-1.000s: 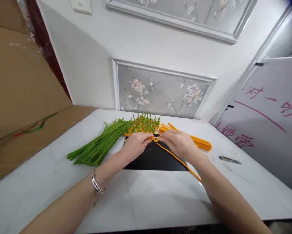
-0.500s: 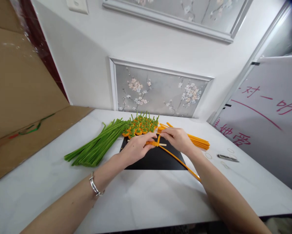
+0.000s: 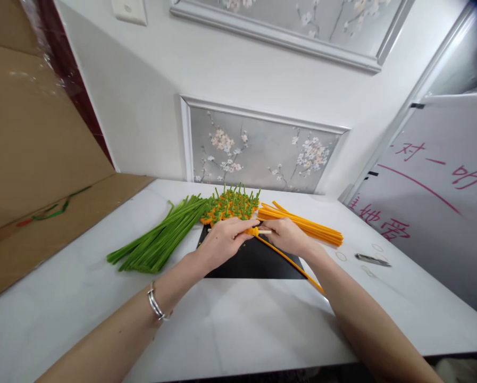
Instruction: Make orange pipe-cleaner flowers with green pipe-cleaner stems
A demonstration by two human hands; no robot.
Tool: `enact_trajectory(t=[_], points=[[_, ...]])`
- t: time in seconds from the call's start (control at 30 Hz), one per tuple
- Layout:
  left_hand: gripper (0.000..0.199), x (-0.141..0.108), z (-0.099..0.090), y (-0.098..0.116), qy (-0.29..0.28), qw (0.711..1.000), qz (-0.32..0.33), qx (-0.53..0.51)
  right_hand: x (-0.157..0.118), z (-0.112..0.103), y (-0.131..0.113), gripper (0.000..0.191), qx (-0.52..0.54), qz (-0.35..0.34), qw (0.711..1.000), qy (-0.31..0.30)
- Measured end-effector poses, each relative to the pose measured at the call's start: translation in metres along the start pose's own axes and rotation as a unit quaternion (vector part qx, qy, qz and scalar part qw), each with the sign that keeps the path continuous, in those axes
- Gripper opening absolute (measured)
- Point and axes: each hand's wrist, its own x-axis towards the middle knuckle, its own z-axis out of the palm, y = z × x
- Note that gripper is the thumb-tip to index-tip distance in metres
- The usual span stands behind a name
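Note:
My left hand (image 3: pixel 222 242) is closed around a thin wooden stick (image 3: pixel 265 232) that lies level over the black mat. Several turns of orange pipe cleaner (image 3: pixel 253 232) wrap the stick beside my left fingertips. The pipe cleaner's long tail (image 3: pixel 288 259) slants down to the right, passing under my right forearm. At the stick's right end, my right hand (image 3: pixel 286 235) has its fingers curled in a pinch by the windings. Its fingertips are partly hidden, and the short end of the pipe cleaner appears to be in them.
Orange flower-like pieces with green stems (image 3: pixel 232 205) crowd the back of the black mat (image 3: pixel 242 266). To their left lies a bundle of green pipe cleaners (image 3: pixel 154 239), to their right an orange bundle (image 3: pixel 316 229). Nail clippers (image 3: pixel 371 259) and clear bands (image 3: pixel 341 256) rest at right.
My right hand has brought the raised short end of the orange pipe cleaner down and around behind the stick. The windings look tighter. My left hand has barely moved.

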Motion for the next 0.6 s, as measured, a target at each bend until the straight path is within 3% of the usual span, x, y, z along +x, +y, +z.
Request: enact_trajectory(t=[0.23,0.43,0.6], points=[[0.028,0.003,0.0,-0.005,-0.008,0.995,-0.078,-0.067,-0.004,0.004,-0.001,0.031,0.011,-0.032,0.999,-0.033],[0.032,0.004,0.001,-0.013,-0.054,0.983,-0.121,-0.13,-0.006,0.001,-0.006,0.03,-0.001,-0.049,0.998,-0.04],[0.033,0.002,0.002,-0.015,-0.053,0.977,-0.165,-0.127,-0.008,-0.003,-0.014,0.028,-0.027,-0.058,0.997,-0.034]])
